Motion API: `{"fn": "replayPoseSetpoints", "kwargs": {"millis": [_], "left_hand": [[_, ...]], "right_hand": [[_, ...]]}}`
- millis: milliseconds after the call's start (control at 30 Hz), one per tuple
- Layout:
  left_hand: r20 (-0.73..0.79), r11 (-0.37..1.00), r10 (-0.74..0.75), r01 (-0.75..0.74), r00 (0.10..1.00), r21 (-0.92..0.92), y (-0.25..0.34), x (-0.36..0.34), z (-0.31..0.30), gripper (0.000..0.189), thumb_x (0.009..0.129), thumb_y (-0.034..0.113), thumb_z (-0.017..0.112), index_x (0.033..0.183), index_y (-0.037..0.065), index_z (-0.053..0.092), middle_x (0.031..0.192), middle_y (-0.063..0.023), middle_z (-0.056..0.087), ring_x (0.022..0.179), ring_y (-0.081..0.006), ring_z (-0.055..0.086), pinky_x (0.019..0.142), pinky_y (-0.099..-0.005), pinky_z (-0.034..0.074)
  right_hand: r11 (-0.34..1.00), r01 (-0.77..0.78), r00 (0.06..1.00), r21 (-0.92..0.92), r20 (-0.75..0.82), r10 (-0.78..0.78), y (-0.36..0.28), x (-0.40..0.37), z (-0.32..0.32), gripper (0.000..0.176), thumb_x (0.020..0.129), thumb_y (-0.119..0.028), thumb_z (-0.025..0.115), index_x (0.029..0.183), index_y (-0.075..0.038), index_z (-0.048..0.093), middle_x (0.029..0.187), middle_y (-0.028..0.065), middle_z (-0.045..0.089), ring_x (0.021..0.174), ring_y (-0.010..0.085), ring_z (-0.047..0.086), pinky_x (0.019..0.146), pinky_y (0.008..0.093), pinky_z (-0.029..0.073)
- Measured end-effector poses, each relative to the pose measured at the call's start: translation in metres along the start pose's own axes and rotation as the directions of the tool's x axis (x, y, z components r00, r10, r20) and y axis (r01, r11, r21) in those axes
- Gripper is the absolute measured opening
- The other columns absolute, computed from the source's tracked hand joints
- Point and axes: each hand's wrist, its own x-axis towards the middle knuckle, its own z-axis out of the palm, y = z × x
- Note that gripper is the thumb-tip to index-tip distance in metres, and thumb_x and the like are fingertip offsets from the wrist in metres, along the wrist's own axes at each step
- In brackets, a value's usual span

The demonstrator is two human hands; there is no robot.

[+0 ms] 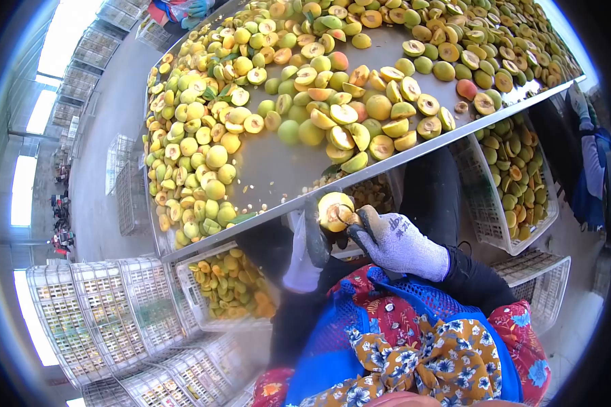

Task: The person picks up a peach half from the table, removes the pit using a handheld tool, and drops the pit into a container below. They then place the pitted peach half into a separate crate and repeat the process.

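Gloved hands, left (307, 241) and right (397, 241), grip a halved fruit (335, 211) below a fruit-strewn metal table (268, 163); crates (102, 319) fill the lower left.

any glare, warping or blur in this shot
Head view: fisheye warping bows the stacked crates at lower left, with dark rounded corners; head view: windows blown out white, bright glare at the right end of the metal table; head view: lower left looks hazy, cut fruit at the left hand fairly clear.

fruit heap (448, 51) cut off at top edge
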Motion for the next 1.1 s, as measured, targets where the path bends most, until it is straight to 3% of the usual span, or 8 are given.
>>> {"fn": "replayPoseSetpoints", "kwargs": {"millis": [67,267,333,500,700,733,833,1100], "left_hand": [[-0.059,0.961,0.216,-0.201,0.975,0.188,-0.017,-0.002,0.001,0.055,0.102,0.05,0.036,0.126,0.002,0.051,0.114,-0.019,0.064,0.1,-0.0282,0.065,0.086,-0.0373,0.055],[-0.077,0.929,0.09,-0.112,0.993,-0.352,-0.029,0.002,-0.01,0.044,0.103,0.037,0.041,0.127,0.001,0.05,0.119,-0.019,0.061,0.104,-0.0312,0.063,0.094,-0.0435,0.052],[-0.109,0.929,0.337,-0.311,0.935,0.202,-0.031,0.003,-0.007,0.044,0.103,0.036,0.041,0.125,0.001,0.052,0.114,-0.0182,0.062,0.102,-0.0316,0.063,0.093,-0.0444,0.052],[-0.085,0.914,0.163,-0.183,0.983,-0.363,-0.022,0.012,0.007,0.032,0.102,0.025,0.042,0.12,0.001,0.052,0.111,-0.0131,0.062,0.098,-0.0258,0.063,0.091,-0.0388,0.052],[-0.165,0.94,0.341,-0.337,0.925,0.051,-0.031,0.015,0.011,0.037,0.104,0.031,0.036,0.118,0.002,0.052,0.109,-0.0131,0.061,0.101,-0.0245,0.062,0.091,-0.0375,0.052],[-0.157,0.891,0.445,-0.42,0.882,0.171,-0.039,0.02,0.007,0.039,0.104,0.036,0.035,0.117,0.003,0.051,0.11,-0.0131,0.06,0.1,-0.0244,0.062,0.089,-0.0362,0.052],[-0.169,0.867,0.487,-0.45,0.857,0.213,-0.042,0.02,0.005,0.042,0.104,0.039,0.034,0.119,0.003,0.05,0.112,-0.0134,0.059,0.101,-0.0244,0.061,0.09,-0.0363,0.05],[-0.12,0.991,0.112,-0.102,0.987,0.086,-0.015,0.025,-0.013,0.041,0.104,0.035,0.038,0.12,0.0,0.053,0.107,-0.0138,0.063,0.092,-0.0225,0.065,0.082,-0.0355,0.056]], "right_hand": [[1.0,-0.023,0.999,-0.013,-0.033,0.023,-0.002,-0.006,0.003,0.022,0.096,-0.02,0.056,0.101,0.0,0.048,0.069,0.023,0.061,0.066,0.0434,0.062,0.055,0.0517,0.047],[1.0,-0.027,0.999,-0.001,-0.047,0.027,0.002,-0.013,0.013,0.028,0.097,-0.025,0.054,0.101,0.001,0.047,0.07,0.0236,0.062,0.063,0.0417,0.063,0.053,0.0513,0.047],[0.998,-0.062,0.998,0.001,-0.012,0.062,0.001,-0.011,0.019,0.028,0.097,-0.025,0.054,0.102,0.002,0.047,0.07,0.024,0.061,0.063,0.0419,0.063,0.053,0.0515,0.047],[0.997,-0.071,0.997,-0.043,-0.008,0.071,-0.003,0.0,0.029,0.032,0.098,-0.025,0.053,0.105,0.005,0.048,0.068,0.0255,0.058,0.062,0.0399,0.063,0.052,0.0497,0.047],[0.982,-0.153,0.976,0.114,-0.14,0.169,0.009,0.01,0.06,0.025,0.099,-0.021,0.049,0.1,0.004,0.054,0.069,0.0226,0.056,0.059,0.0367,0.062,0.05,0.0456,0.046],[0.983,0.181,0.943,-0.006,-0.283,-0.176,0.015,0.02,0.063,0.029,0.1,-0.027,0.05,0.095,0.0,0.056,0.065,0.0135,0.057,0.052,0.025,0.06,0.046,0.0362,0.045],[0.185,-0.653,0.727,0.734,0.539,0.426,-0.013,0.029,0.03,0.035,0.1,-0.037,0.05,0.094,-0.003,0.057,0.062,0.003,0.055,0.049,0.0119,0.054,0.044,0.0268,0.041],[0.681,-0.477,0.878,0.556,0.281,0.387,0.01,0.033,0.047,0.043,0.102,-0.045,0.046,0.092,-0.006,0.061,0.069,0.0013,0.057,0.051,0.006,0.05,0.047,0.0229,0.04]]}}
